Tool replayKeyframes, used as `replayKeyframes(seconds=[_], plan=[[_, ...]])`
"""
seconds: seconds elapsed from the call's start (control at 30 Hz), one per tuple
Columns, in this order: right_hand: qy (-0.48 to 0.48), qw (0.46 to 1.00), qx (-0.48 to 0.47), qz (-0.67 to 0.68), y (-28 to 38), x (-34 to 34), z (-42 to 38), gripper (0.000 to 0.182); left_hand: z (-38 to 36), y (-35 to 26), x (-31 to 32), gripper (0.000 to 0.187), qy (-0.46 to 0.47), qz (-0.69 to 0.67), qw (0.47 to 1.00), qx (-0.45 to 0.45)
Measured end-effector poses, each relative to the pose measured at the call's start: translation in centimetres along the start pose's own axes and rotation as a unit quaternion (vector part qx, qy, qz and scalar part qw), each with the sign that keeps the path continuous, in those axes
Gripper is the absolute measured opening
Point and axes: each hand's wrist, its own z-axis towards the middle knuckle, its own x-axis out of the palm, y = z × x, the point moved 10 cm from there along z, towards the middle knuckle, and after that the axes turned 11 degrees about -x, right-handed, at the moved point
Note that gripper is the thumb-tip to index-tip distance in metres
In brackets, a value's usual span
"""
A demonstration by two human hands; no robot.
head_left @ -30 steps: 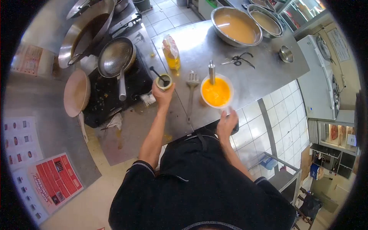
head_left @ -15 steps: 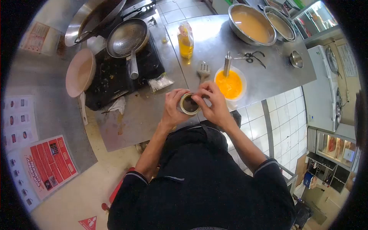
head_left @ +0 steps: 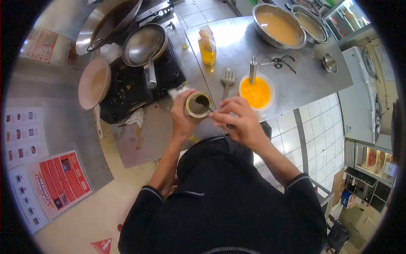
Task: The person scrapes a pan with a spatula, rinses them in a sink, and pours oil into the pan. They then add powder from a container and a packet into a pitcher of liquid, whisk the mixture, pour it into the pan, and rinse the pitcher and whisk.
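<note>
My left hand (head_left: pixel 182 118) is closed around an open jar (head_left: pixel 195 113) with greyish-brown powder inside, its mouth tilted up toward me. In my right hand (head_left: pixel 242 121) is a small dark spoon (head_left: pixel 204 102), whose bowl end is inside the jar mouth. Just beyond my right hand stands a pale bowl (head_left: pixel 271 98) of beaten egg (head_left: pixel 256 93), with a metal-handled utensil (head_left: pixel 253 74) standing in it. A slotted turner (head_left: pixel 228 78) lies between that bowl and the jar. Behind the jar, partly hidden by my left hand, is a clear plastic bag (head_left: pixel 177 91) of white stuff.
An oil bottle (head_left: pixel 207 50) stands on the steel table (head_left: pixel 232 38). Scissors (head_left: pixel 277 63), a small metal cup (head_left: pixel 329 63) and a large bowl (head_left: pixel 302 44) of tan liquid are farther right. On the left are a black stove (head_left: pixel 122 84), a perforated pan (head_left: pixel 144 44) and a pink pan (head_left: pixel 94 84).
The jar in my left hand has moved left and away from me. My right hand, earlier at the jar's mouth, has drawn back right and now shows the spoon dipping in.
</note>
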Motion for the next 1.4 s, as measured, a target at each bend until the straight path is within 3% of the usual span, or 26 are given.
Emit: replayKeyframes(seconds=[0.23,0.33,0.53,0.6,0.73,0.83,0.93,1.4], plan=[[0.020,0.991,-0.026,-0.132,-0.4,2.0,-0.3,0.034,0.3,0.3,1.2,0.066,0.009,0.023,1.000,0.004],[0.021,0.994,0.014,-0.110,-1.0,2.1,-0.3,0.027,0.3,-0.7,1.1,0.062,0.024,0.041,0.998,0.029],[-0.063,0.976,0.193,-0.077,-2.9,2.3,-1.6,0.014,0.1,-1.3,1.3,0.065,0.003,0.085,0.994,0.073],[-0.139,0.961,0.239,-0.026,-4.5,2.7,-3.1,0.012,-0.1,-1.2,1.6,0.065,-0.004,0.094,0.993,0.073],[-0.230,0.873,0.404,0.144,-7.2,3.8,-6.6,0.015,-0.6,-1.1,2.1,0.064,-0.003,0.109,0.992,0.059],[-0.276,0.866,0.358,0.217,-8.4,4.1,-7.4,0.021,-0.8,-1.1,2.7,0.063,0.005,0.110,0.992,0.058],[-0.326,0.804,0.378,0.324,-9.1,4.6,-8.9,0.023,-1.0,-1.0,3.3,0.064,0.011,0.118,0.991,0.057],[-0.413,0.732,0.442,0.315,-10.1,2.4,-14.1,0.026,-0.8,-0.6,4.8,0.060,0.028,0.120,0.991,0.046]])
